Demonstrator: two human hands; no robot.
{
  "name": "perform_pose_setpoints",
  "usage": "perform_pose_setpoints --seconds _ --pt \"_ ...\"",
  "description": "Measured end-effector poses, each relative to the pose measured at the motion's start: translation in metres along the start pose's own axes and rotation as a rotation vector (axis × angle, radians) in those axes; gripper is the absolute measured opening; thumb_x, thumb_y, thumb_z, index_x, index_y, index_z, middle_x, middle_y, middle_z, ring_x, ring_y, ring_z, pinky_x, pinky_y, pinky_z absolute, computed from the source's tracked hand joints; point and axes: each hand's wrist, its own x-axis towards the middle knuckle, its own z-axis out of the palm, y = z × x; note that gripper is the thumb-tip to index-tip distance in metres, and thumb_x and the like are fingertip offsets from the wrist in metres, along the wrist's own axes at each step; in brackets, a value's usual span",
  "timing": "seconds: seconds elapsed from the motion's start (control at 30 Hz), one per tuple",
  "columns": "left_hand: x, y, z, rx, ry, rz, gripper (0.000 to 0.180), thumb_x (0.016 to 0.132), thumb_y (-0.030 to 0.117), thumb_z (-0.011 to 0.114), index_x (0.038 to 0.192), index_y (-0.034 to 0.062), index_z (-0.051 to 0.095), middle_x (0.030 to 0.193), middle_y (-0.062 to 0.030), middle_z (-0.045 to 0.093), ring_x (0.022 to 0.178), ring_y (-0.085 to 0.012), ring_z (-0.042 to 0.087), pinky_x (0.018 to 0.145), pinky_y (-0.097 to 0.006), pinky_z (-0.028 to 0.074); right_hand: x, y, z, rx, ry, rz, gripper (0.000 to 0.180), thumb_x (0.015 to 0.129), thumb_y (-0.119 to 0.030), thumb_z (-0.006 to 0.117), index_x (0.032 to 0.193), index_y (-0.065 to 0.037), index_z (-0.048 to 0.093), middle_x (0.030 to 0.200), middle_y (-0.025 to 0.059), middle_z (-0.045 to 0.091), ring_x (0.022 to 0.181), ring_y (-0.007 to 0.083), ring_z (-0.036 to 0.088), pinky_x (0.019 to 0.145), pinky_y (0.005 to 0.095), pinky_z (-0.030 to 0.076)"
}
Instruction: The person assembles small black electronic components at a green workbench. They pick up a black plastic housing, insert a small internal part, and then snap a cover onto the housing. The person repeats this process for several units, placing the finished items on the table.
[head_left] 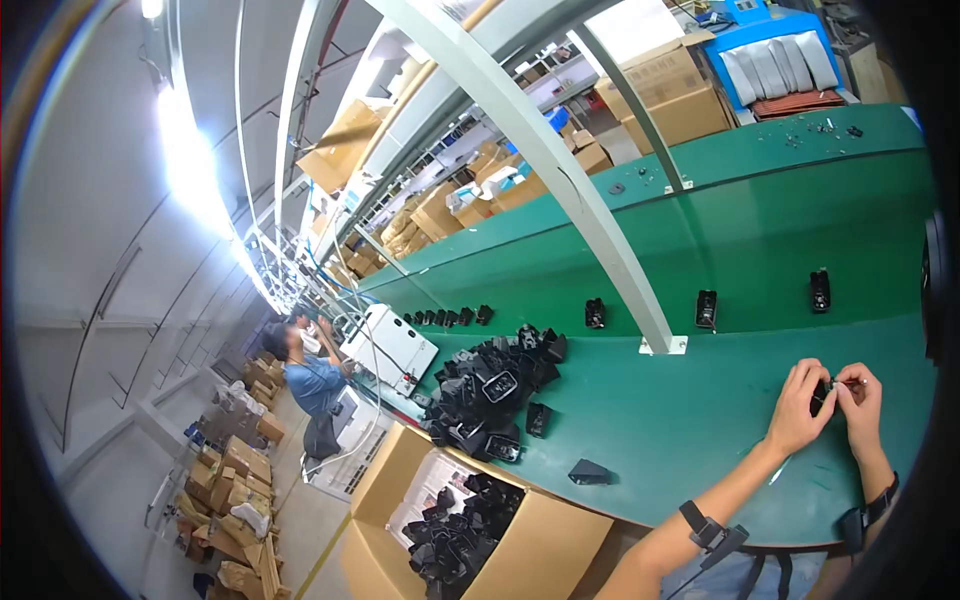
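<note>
At the right end of the green bench (690, 450), my left hand (800, 408) is closed around a small black plastic part (822, 396), mostly covered by its fingers. My right hand (860, 408) meets it there, thumb and forefinger pinched together against the part; whatever tiny thing they hold is too small to name. Both hands are just above the bench top. A thin pale stick-like piece (778, 472) lies beneath my left wrist. Farther back, black rectangular housings (706, 309) stand spaced apart on the green belt (755, 270).
A large heap of black housings (490, 385) covers the bench to the left, with a loose black piece (590, 472) nearer me. An open cardboard box (545, 550) of black parts stands below. A grey post (600, 240) rises behind. Another person (312, 385) works beyond a white machine (390, 345).
</note>
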Motion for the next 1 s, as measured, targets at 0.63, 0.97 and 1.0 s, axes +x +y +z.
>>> perform_pose_setpoints --seconds 0.63,0.97,1.0 --pt "0.000 -0.001 0.003 -0.104 0.030 -0.061 0.020 0.095 0.017 0.058 0.091 -0.0031 0.060 0.100 -0.0177 0.055 0.092 -0.0344 0.058 0.082 -0.039 0.047 -0.003 -0.013 0.003 -0.108 -0.073 -0.069 0.006 0.090 -0.005 0.064 0.089 0.000 0.060 0.092 0.0023 0.054 0.077 0.0074 0.051 0.066 0.0215 0.042" --pt "0.002 0.001 0.000 -0.186 0.034 -0.175 0.023 0.094 0.009 0.049 0.116 0.0002 0.051 0.106 -0.0189 0.055 0.092 -0.0352 0.059 0.082 -0.040 0.048 -0.004 -0.026 0.001 -0.153 -0.069 -0.073 0.007 0.085 -0.003 0.065 0.089 -0.002 0.059 0.097 0.0035 0.053 0.082 0.0084 0.050 0.069 0.0212 0.041" --pt "0.002 0.001 0.000 -0.195 0.042 -0.179 0.027 0.093 0.007 0.048 0.119 0.0005 0.049 0.106 -0.0191 0.054 0.092 -0.0349 0.059 0.083 -0.041 0.048 -0.005 -0.027 0.003 -0.182 -0.093 -0.080 0.007 0.085 -0.003 0.065 0.088 -0.003 0.059 0.098 0.0035 0.053 0.083 0.0086 0.051 0.069 0.0213 0.042"
